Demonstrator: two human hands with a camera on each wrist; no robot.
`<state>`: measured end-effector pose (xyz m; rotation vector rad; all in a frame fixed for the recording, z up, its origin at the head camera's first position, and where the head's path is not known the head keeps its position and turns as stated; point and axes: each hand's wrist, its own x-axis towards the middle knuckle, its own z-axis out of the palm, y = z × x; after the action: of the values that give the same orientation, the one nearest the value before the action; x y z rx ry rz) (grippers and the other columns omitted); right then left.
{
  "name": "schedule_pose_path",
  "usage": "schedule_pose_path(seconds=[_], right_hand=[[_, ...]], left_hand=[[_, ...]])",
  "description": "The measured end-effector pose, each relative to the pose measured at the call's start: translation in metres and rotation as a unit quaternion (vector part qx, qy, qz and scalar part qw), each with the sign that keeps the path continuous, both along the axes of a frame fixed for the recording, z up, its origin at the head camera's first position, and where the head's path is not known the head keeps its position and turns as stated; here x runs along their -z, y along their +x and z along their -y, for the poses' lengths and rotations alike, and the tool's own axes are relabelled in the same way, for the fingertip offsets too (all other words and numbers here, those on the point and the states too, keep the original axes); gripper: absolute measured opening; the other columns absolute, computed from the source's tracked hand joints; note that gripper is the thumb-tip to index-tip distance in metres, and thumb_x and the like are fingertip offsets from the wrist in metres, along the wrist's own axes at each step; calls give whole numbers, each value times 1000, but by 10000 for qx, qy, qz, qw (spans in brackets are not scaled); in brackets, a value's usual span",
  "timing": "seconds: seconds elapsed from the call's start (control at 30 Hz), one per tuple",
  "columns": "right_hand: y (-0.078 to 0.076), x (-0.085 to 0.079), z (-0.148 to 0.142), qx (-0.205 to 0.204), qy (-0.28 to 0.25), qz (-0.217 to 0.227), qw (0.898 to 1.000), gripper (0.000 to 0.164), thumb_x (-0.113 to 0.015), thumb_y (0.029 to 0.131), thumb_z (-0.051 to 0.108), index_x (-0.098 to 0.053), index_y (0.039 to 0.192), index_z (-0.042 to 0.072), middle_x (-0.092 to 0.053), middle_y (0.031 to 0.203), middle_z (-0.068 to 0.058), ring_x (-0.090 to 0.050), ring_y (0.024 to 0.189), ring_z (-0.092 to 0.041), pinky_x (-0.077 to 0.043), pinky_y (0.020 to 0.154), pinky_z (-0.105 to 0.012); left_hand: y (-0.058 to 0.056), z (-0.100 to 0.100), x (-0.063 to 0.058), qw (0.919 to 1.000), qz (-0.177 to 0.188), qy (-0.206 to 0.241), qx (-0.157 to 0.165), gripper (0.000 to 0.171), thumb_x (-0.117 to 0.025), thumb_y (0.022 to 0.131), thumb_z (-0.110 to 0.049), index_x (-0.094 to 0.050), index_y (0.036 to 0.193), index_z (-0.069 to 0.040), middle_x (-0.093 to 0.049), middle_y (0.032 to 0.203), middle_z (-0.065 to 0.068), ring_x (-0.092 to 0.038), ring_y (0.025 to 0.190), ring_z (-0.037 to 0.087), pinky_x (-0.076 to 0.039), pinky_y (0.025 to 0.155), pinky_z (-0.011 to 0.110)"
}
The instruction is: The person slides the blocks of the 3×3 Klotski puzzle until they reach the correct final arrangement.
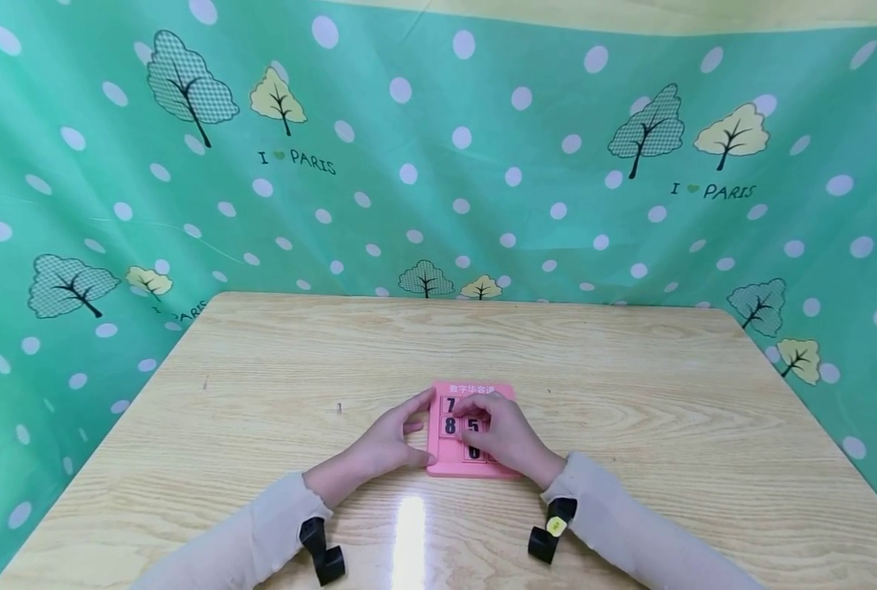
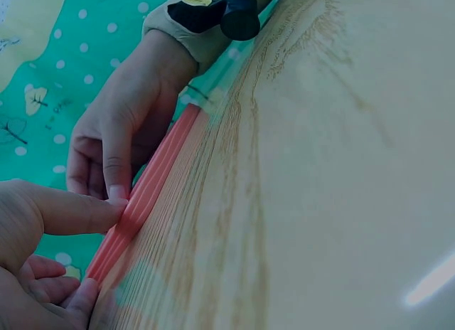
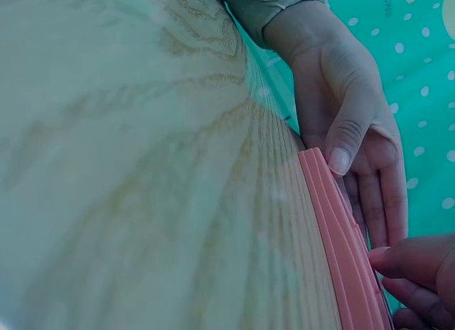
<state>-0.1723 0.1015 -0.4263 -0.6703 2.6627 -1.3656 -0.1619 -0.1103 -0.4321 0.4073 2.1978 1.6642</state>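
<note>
A pink number sliding puzzle (image 1: 434,434) lies flat on the table, with black digits 7, 8 and 5 showing on its tiles. My left hand (image 1: 390,438) holds its left side, thumb at the near corner and index finger towards the far one. In the right wrist view, that thumb (image 3: 340,159) rests on the puzzle's corner. Over the tiles is my right hand (image 1: 508,434), bent thumb and index fingertips touching near the 8 tile (image 1: 449,426). It covers several tiles on the right. In the left wrist view, the puzzle's rim (image 2: 153,184) appears edge-on.
The light wooden table (image 1: 261,369) spreads around the puzzle. Behind it hangs a green dotted cloth (image 1: 438,188) printed with trees. Black straps with small cameras (image 1: 322,551) sit at both wrists. A bright reflection lies on the near tabletop.
</note>
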Motion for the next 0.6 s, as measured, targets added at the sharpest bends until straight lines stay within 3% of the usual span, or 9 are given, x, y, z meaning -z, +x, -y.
schedule_pose_path(seconds=[0.6], right_hand=[[10,-5,-15,-79,-245,0,9997,25,-71,81,9,-68,106,9,-66,102,1,-57,95,-16,-51,84,-32]], left_hand=[[1,-1,-3,10000,17,89,20,96,-74,68,6,-24,149,-5,-27,151,20,-38,129,42,-38,107,42]])
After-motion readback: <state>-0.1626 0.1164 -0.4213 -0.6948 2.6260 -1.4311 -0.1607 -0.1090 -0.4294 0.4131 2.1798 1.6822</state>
